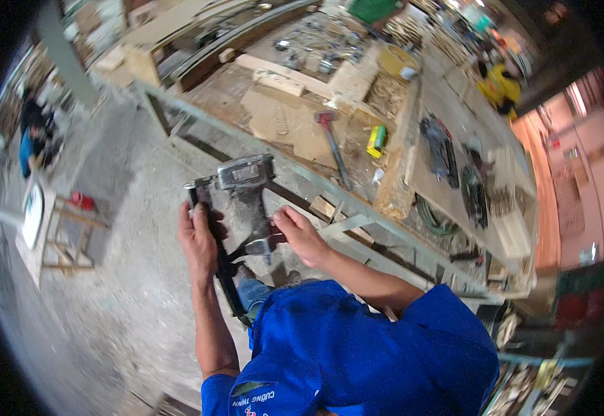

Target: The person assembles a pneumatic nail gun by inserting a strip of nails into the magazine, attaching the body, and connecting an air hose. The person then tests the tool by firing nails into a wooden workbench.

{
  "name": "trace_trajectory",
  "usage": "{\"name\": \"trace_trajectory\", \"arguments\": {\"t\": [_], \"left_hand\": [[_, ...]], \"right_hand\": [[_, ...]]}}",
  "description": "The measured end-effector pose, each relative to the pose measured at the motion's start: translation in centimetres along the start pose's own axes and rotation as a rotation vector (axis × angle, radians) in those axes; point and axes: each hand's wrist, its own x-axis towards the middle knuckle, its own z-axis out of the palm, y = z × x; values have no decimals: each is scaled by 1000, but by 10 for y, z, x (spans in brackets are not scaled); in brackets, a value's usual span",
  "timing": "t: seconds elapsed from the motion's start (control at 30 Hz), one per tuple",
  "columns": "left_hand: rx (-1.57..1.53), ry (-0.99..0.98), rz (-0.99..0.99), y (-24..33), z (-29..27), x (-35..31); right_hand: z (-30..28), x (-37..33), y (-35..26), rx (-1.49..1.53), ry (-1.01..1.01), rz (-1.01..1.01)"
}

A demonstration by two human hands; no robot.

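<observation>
A grey and black nail gun (246,172) is held up in front of me, between my body and the workbench. My left hand (200,239) is wrapped round its long black magazine, near the nose end. Close against the tool's handle is my right hand (300,234), thumb and fingers curled together. Whether those fingers pinch the handle or some small thing cannot be made out. Beyond the gun, on the bench, lie a red-headed hammer (334,148) and a small yellow and green box (377,141).
A metal-framed workbench (281,114) holds boards, loose hardware (319,45) and a roll of yellow tape (399,61). More dark power tools (440,149) lie at its right. Far left stands a wooden stool frame (69,229); people work at the far left, top and upper right.
</observation>
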Motion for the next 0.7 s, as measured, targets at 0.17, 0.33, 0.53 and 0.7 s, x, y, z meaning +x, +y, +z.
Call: {"name": "trace_trajectory", "arguments": {"t": [0.17,0.33,0.53,0.7], "left_hand": [[681,-79,163,54,0,40],[1032,-302,314,58,21,107],[1149,-586,590,49,78,202],[1130,-774,830,31,174,282]], "right_hand": [[-16,16,-14,-78,195,-4],[-78,34,7,-75,628,-87],[-165,78,15,-67,927,-106],[-237,123,2,-571,1136,-86]]}}
